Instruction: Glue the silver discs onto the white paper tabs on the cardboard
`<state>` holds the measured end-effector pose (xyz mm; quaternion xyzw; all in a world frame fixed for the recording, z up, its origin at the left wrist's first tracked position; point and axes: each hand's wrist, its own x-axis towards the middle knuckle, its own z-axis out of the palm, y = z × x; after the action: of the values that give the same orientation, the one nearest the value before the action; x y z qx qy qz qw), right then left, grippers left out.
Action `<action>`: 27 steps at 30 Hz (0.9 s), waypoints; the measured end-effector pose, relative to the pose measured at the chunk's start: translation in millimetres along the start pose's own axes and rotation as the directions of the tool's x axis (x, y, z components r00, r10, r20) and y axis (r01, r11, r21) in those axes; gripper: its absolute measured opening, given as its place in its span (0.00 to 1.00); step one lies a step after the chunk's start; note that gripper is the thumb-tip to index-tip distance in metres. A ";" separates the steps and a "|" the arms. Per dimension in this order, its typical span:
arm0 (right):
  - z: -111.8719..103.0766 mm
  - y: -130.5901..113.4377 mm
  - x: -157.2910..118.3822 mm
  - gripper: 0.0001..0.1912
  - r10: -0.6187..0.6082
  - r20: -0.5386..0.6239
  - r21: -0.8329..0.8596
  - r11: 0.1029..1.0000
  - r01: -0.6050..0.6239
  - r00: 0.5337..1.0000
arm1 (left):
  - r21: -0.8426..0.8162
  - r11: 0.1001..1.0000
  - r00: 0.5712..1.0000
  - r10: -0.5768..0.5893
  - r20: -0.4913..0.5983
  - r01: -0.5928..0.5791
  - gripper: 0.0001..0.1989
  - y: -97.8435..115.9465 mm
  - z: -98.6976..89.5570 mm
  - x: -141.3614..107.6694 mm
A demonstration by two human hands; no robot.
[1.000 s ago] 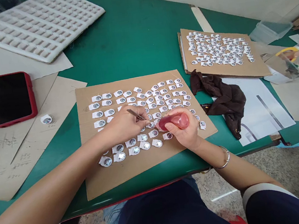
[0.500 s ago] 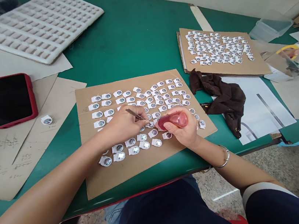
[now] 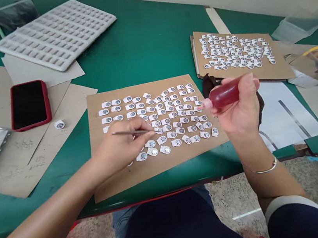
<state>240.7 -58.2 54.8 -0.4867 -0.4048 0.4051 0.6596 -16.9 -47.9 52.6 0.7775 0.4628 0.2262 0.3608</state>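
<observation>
My left hand pinches a pair of metal tweezers over the cardboard sheet. The tweezers' tip is close to one of the small white pieces with round silver-and-dark centres, which lie in rows on the sheet. Whether the tip touches it I cannot tell. My right hand holds a dark red squeeze bottle above the sheet's right edge. Its thin pink nozzle points left, apart from the pieces. My left hand and forearm hide some pieces at the left.
A second cardboard bearing many similar pieces lies at the back right, with a dark cloth and white printed paper nearer. Leftward are a red-cased phone, a lone piece and a white compartmented tray.
My right hand has lifted the squeeze bottle up and right, away from the pieces. My left hand has shifted slightly down and left, still with the tweezers. The view has turned a little left.
</observation>
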 end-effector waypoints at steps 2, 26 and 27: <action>4.2 -5.5 5.1 0.15 0.038 0.073 0.011 0.999 -0.039 0.997 | 0.037 0.999 1.000 -0.007 -0.008 0.008 0.06 -5.5 11.3 -16.0; 19.8 19.3 4.4 0.20 0.055 0.122 -0.124 0.992 -0.039 0.991 | 0.102 0.994 0.994 0.047 -0.103 -0.037 0.05 -12.8 46.4 -29.9; 19.2 20.0 4.3 0.20 0.055 0.128 -0.127 0.991 -0.038 0.990 | 0.099 0.994 0.994 0.048 -0.100 -0.038 0.05 -13.1 47.3 -29.7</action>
<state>221.6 -44.2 39.8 -0.5087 -0.4602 0.4255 0.5903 -5.6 -86.7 11.9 0.7913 0.4743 0.2505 0.2937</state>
